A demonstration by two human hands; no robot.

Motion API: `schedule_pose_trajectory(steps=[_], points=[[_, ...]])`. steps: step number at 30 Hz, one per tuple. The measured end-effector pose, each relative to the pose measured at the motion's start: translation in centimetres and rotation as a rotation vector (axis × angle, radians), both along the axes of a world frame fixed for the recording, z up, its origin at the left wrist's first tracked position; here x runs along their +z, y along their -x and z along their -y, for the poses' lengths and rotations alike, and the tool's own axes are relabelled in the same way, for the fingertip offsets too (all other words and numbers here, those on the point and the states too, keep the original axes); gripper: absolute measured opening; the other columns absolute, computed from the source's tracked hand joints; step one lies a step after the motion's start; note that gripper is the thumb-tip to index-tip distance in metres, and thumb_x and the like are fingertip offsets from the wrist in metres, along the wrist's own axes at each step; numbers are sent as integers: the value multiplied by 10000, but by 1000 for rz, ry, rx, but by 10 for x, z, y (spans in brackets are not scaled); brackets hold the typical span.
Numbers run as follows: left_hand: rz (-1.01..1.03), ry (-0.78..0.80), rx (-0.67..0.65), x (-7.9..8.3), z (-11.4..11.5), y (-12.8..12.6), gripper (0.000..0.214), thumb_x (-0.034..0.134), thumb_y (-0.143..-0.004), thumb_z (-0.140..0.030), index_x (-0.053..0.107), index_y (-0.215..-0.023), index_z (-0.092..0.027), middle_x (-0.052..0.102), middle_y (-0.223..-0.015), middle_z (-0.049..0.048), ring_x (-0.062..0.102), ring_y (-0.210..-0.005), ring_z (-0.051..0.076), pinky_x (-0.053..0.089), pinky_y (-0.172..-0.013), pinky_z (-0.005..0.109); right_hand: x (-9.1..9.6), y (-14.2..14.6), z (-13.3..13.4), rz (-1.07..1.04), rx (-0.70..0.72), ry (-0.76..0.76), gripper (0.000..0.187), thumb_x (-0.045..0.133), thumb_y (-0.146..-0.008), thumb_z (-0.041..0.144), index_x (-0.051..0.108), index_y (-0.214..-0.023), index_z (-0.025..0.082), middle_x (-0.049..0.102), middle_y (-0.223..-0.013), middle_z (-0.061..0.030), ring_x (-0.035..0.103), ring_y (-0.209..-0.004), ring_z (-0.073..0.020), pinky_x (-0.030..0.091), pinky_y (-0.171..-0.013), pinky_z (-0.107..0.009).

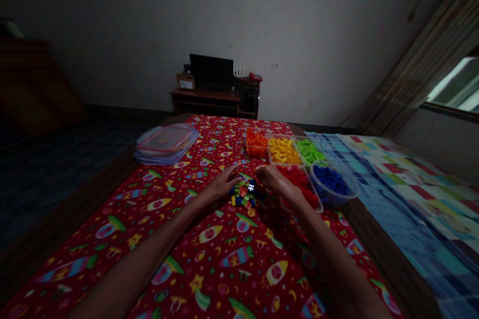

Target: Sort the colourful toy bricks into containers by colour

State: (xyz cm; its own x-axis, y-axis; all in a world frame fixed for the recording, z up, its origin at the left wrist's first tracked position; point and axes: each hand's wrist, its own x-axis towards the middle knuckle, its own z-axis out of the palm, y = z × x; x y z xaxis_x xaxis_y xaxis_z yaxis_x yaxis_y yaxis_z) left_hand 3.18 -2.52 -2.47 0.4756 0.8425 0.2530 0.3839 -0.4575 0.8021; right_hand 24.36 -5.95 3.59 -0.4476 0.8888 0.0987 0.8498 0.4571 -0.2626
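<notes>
A small pile of mixed toy building bricks [244,194] in green, blue, yellow and orange lies on the red patterned tablecloth [209,254]. At the pile's left edge is my left hand [223,183], thumb and fingers apart, with nothing seen between them. My right hand [276,180] hovers at the pile's right side, beside the tub of red bricks [299,187]. Its fingers bend down toward the pile, and their tips are lost in shadow. An orange ring-shaped piece [251,213] sits at the near edge of the pile.
Beyond my right hand stand clear tubs of orange bricks [256,143], yellow bricks [284,151], green bricks [309,151] and blue bricks [330,180]. Stacked plastic lids [166,144] lie at the back left. A bed [396,199] adjoins the table's right side.
</notes>
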Motion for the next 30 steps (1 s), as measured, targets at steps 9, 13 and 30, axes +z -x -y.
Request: schedule_pose_trajectory(steps=[9,13,30], points=[[-232,-119,-26,-17,-34,2,306,563,-773,-239,685,-1047,-175,683,-1054,80,610,-978,224,469,-909,341,-35,19,12,114,-62,22,290,409,-850,24,616,-1041,91,639,-1003,-137,562,-921,-182,404,-821,-263],[-336,-149,-60,-16,-36,-6,268,564,-779,-192,693,-1014,-172,688,-1025,76,610,-962,208,472,-882,306,-34,21,21,136,-48,34,301,449,-852,32,591,-1110,97,624,-1085,-139,543,-1002,-193,394,-905,-285],[37,63,142,-14,-29,-21,193,643,-727,-342,665,-810,-169,691,-781,31,629,-745,189,490,-711,300,-23,1,24,-135,-66,-104,319,462,-788,-14,603,-1057,87,632,-956,-128,562,-889,-196,437,-803,-302]])
